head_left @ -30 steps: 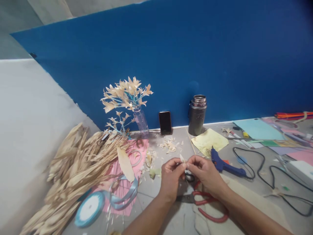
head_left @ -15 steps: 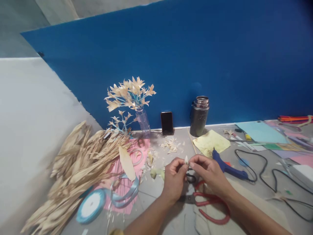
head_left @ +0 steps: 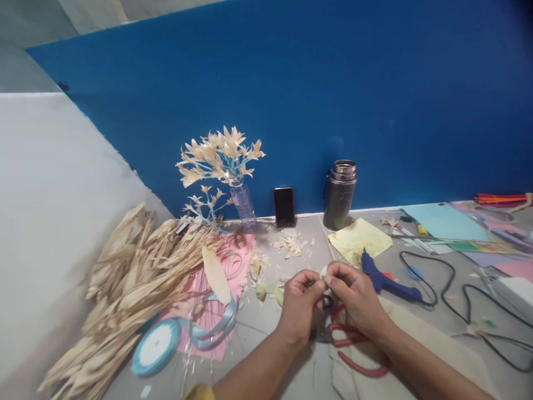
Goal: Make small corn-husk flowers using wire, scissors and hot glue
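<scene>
Bare table (head_left: 291, 266) lies beyond the hands; scissors (head_left: 353, 344) beneath. Left hand (head_left: 302, 297) and right hand (head_left: 353, 291) pinch a small husk piece (head_left: 324, 271) between fingertips.

Since the earlier pictures the left hand (head_left: 300, 303) and right hand (head_left: 353, 294) have pressed closer together above the red-handled scissors (head_left: 353, 347), their fingertips now meeting around the small pale husk piece (head_left: 323, 272). That piece stood up clearly between the fingers before; now only its tip shows. Both hands have drifted slightly toward the blue glue gun (head_left: 385, 278), covering more of the scissors' dark blades
</scene>
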The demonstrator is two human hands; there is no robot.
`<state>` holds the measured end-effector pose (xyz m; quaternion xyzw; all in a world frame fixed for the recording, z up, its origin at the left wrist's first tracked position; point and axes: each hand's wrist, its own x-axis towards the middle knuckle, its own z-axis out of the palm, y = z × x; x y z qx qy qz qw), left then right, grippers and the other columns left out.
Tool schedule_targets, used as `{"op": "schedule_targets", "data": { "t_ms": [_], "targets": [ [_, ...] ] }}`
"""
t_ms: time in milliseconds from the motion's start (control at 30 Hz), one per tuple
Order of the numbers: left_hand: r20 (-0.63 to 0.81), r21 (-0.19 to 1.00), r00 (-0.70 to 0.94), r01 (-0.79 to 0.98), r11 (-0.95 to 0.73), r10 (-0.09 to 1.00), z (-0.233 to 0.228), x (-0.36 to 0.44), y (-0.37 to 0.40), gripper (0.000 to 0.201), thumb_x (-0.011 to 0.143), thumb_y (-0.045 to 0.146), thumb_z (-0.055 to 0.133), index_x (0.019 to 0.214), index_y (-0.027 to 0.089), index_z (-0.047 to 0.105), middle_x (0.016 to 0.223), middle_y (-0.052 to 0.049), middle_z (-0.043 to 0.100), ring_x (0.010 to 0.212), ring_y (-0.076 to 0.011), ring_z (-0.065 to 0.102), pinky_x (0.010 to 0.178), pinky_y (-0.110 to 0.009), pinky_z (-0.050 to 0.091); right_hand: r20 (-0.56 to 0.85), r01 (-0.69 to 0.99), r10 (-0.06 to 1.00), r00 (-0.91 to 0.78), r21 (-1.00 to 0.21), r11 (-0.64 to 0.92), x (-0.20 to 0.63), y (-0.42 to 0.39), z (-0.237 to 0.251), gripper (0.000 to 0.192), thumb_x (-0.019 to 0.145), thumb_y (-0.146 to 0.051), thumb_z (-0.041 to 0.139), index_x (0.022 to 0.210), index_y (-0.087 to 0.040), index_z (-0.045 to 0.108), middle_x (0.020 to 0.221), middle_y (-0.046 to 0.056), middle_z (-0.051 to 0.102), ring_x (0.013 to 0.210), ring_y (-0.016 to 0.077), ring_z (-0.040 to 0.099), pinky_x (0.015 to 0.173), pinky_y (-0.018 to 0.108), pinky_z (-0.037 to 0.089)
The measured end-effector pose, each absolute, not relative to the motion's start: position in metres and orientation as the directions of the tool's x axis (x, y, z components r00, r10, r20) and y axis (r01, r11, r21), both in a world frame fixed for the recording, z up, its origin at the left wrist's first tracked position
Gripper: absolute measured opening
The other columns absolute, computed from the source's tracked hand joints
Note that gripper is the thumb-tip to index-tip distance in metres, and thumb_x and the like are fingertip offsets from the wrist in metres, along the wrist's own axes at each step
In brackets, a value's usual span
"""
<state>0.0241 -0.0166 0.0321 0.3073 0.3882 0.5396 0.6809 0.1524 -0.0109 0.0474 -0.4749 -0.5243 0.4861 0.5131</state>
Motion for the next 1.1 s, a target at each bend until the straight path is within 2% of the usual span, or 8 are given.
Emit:
{"op": "schedule_targets", "data": {
  "t_ms": [133,333,467,633,733,800,900,1100],
  "targets": [
    [-0.199,0.76,0.178,-0.593,0.267,0.964,0.03,0.026,-0.018,0.047,0.056,0.042,0.095,0.073,0.017,0.059,0.047,0.009,0.047,0.043,-0.0053,0.038,0.049,-0.019,0.028,0.077,-0.059,0.997,-0.015,-0.995,0.076,0.151,-0.011,0.041,0.026,0.077,-0.042,0.069,0.068,-0.021,0.058,0.06,-0.004,0.055,0.054,0.0122,0.049,0.052,0.024,0.04],
    [-0.147,0.853,0.1,-0.492,0.178,0.984,0.033,0.02,-0.013,0.045,0.06,0.045,0.093,0.074,0.016,0.061,0.05,0.007,0.052,0.044,-0.0057,0.04,0.049,-0.02,0.029,-0.043,-0.126,0.998,-0.043,-0.991,-0.048,0.153,-0.008,0.044,0.038,0.072,-0.053,0.077,0.068,-0.019,0.059,0.052,-0.007,0.044,0.048,0.0091,0.036,0.047,0.022,0.029],
    [-0.125,0.849,0.101,-0.503,0.159,0.987,0.037,0.007,-0.01,0.045,0.062,0.046,0.092,0.073,0.017,0.06,0.052,0.006,0.053,0.044,-0.0053,0.04,0.049,-0.02,0.029,-0.054,-0.108,0.998,0.016,-0.993,-0.052,0.158,-0.002,0.049,0.045,0.071,-0.061,0.077,0.069,-0.019,0.061,0.051,-0.008,0.04,0.048,0.0088,0.032,0.047,0.022,0.026],
    [-0.166,0.807,0.063,-0.565,0.173,0.984,0.048,-0.023,-0.013,0.044,0.067,0.044,0.091,0.075,0.018,0.056,0.051,0.008,0.05,0.045,-0.0045,0.038,0.05,-0.019,0.031,-0.027,0.044,1.0,0.0,-0.999,-0.027,0.173,0.01,0.042,0.04,0.076,-0.057,0.072,0.072,-0.019,0.063,0.056,-0.006,0.043,0.051,0.01,0.036,0.049,0.023,0.029],
    [-0.214,0.772,0.014,-0.611,0.177,0.977,0.051,-0.04,-0.012,0.047,0.065,0.044,0.093,0.077,0.018,0.055,0.057,0.008,0.053,0.044,-0.0038,0.038,0.048,-0.018,0.032,-0.022,0.263,0.993,-0.113,-0.965,0.009,0.18,0.02,0.038,0.036,0.085,-0.053,0.061,0.071,-0.02,0.062,0.059,-0.004,0.051,0.054,0.0127,0.045,0.053,0.025,0.035],
    [-0.238,0.757,-0.018,-0.63,0.174,0.971,0.051,-0.046,-0.008,0.05,0.062,0.043,0.094,0.077,0.018,0.054,0.061,0.007,0.056,0.044,-0.0032,0.039,0.047,-0.018,0.032,-0.031,0.514,0.966,-0.258,-0.851,0.11,0.18,0.029,0.041,0.033,0.09,-0.045,0.053,0.072,-0.019,0.064,0.063,-0.001,0.06,0.061,0.0152,0.054,0.058,0.025,0.04],
    [-0.264,0.746,-0.035,-0.641,0.181,0.964,0.048,-0.048,-0.001,0.052,0.06,0.042,0.096,0.077,0.018,0.053,0.063,0.007,0.057,0.044,-0.0029,0.04,0.047,-0.018,0.032,-0.087,0.773,0.907,-0.413,-0.56,0.298,0.17,0.049,0.051,0.024,0.089,-0.027,0.052,0.075,-0.02,0.069,0.078,0.004,0.072,0.073,0.0186,0.064,0.064,0.026,0.042],
    [-0.344,0.68,-0.014,-0.693,0.239,0.939,0.038,-0.05,0.003,0.054,0.056,0.041,0.097,0.077,0.017,0.053,0.067,0.007,0.058,0.045,-0.0026,0.042,0.046,-0.018,0.031,-0.082,0.88,0.915,-0.394,-0.321,0.35,0.128,0.107,0.061,0.021,0.085,-0.015,0.056,0.086,-0.02,0.076,0.093,0.013,0.077,0.086,0.0271,0.068,0.069,0.031,0.038]
  ]
}}
